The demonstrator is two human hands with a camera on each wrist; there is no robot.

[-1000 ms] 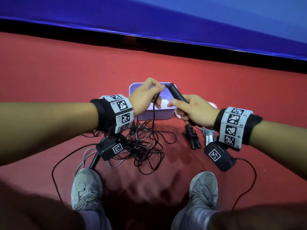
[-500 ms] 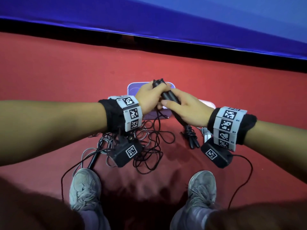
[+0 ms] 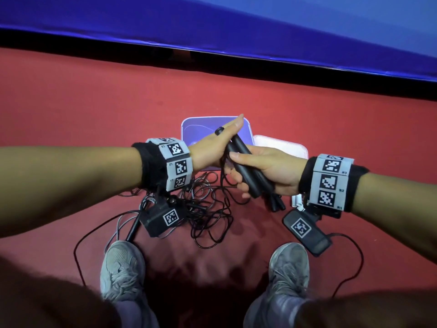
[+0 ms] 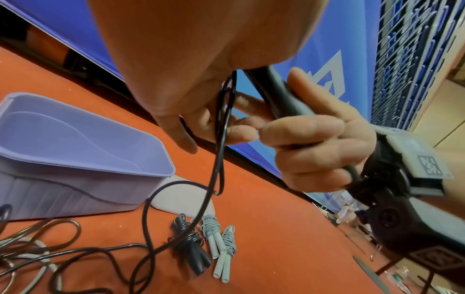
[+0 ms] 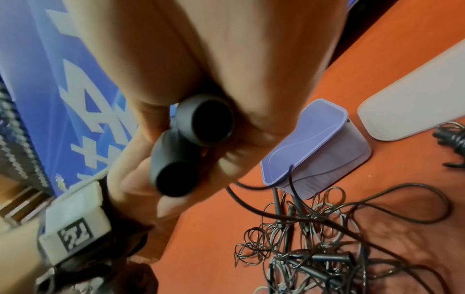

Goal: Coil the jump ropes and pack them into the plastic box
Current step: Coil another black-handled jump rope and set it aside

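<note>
My right hand (image 3: 267, 166) grips the two black handles (image 3: 246, 166) of one jump rope side by side; their butt ends (image 5: 203, 119) face the right wrist camera. My left hand (image 3: 220, 143) lies with straight fingers against the handles' upper ends, over the purple plastic box (image 3: 189, 129). The rope's black cord (image 4: 216, 159) hangs from between the hands down to the floor. The box (image 4: 75, 139) stands open with nothing in it that I can see. A tangle of black and grey ropes (image 3: 203, 209) lies in front of it.
The box's pale lid (image 3: 283, 147) lies flat on the red floor to its right. One coiled black rope (image 4: 191, 244) and coiled grey ropes (image 4: 221, 248) lie near the lid. My shoes (image 3: 123, 268) are close below the tangle. A blue padded wall (image 3: 212, 20) runs behind.
My left hand has gone from curled round the handle top to straight fingers. Both handles now sit together in my right hand, which has turned palm-up.
</note>
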